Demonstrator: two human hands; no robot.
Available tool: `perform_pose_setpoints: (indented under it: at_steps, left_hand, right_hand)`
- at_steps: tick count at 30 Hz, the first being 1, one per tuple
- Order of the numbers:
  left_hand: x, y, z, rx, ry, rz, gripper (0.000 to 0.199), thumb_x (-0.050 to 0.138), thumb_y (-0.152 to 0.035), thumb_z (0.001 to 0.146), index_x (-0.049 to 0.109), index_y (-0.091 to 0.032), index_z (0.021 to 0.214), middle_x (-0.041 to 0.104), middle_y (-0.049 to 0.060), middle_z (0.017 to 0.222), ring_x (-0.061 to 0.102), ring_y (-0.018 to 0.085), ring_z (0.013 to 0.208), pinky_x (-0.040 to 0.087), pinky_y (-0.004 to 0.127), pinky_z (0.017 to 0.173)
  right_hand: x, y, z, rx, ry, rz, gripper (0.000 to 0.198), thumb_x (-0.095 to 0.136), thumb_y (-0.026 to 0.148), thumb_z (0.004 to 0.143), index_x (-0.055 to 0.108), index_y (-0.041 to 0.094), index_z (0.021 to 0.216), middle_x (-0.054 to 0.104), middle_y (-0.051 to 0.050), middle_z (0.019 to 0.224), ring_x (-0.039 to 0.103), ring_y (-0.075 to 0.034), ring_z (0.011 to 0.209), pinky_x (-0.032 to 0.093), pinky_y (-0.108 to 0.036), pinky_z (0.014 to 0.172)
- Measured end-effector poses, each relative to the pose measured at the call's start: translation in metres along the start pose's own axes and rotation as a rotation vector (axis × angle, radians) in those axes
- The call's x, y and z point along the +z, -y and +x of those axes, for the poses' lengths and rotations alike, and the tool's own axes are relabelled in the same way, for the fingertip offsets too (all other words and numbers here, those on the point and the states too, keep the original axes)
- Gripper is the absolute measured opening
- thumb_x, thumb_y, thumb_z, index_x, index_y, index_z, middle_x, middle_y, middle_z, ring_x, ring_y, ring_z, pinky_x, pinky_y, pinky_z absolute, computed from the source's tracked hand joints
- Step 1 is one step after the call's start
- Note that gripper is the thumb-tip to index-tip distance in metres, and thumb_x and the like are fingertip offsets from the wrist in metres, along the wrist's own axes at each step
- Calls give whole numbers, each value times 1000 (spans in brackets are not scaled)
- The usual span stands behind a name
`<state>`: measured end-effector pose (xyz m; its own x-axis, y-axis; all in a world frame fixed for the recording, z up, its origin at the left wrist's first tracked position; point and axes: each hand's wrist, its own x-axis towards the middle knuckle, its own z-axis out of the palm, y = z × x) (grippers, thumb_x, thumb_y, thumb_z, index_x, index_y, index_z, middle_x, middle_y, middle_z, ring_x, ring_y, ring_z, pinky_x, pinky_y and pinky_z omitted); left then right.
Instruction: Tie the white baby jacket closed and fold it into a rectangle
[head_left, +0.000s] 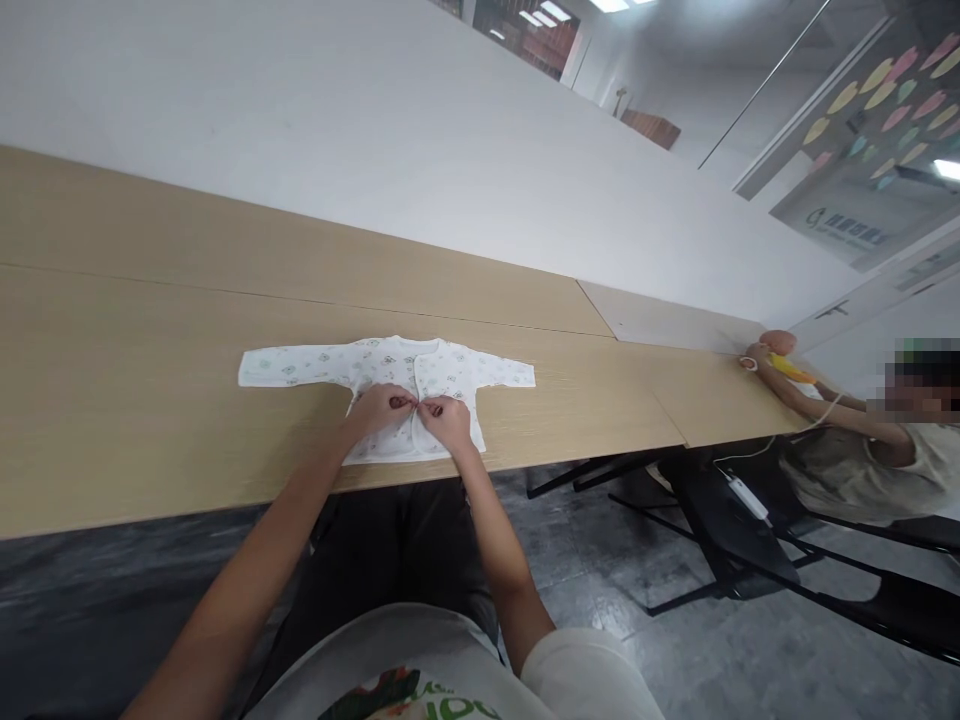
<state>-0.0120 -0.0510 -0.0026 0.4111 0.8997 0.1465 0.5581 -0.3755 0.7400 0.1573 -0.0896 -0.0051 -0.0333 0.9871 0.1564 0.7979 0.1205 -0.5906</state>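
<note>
Nearest, bottom centre of frame: pale shirt (371, 665) with green lettering, then dark trousers (405, 535). Just left of frame centre: left grip (376, 412) and right grip (450, 420), both closed in a fingertip pinch on the front edge of a white printed top (444, 370), tips meeting or nearly so. Too small to tell exactly which bit of cloth sits between. Top spread on the counter (180, 400), neck up-frame, sleeves out to either side, hem close to the near edge.

For a clean result: keep both pinches small and right on the edge. Hold it straight from neck to hem. Work with light, even tension; avoid tugging down-frame. Keep palms light on the lower body to avoid creases. Likely thin and soft, so prone to bunching.

Farther, right of frame: black chairs (720, 520), then a co-worker (926, 470) at the far right edge. Behind the counter, upper left through centre: white wall (337, 130).
</note>
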Motion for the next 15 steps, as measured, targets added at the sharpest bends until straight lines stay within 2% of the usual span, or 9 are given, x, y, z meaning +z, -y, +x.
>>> perform_pose_setpoints:
  at_steps: [4,11,15]
  left_hand:
    - [2,2,1,27,20,76,27,53,-29,72,75,-17,84,70,5,76,60,19,72,44,30,70]
    - [0,-5,-3,19,15,91,31,53,-39,77,75,-19,87,69,4,75,57,18,69,42,29,67]
    - [0,-6,-3,21,19,80,31,53,-41,78,74,-19,83,68,4,73,56,18,68,39,28,64]
  right_hand:
    - [1,0,2,33,-6,-10,18,69,39,86,76,23,88,74,0,78,68,-15,78,43,-20,66]
    - [-3,0,2,15,-3,25,9,67,25,85,76,23,86,74,0,80,67,-15,77,44,-21,67]
    - [-1,-1,2,-21,-46,57,11,66,18,83,76,21,86,75,-2,83,68,-16,77,46,-22,71]
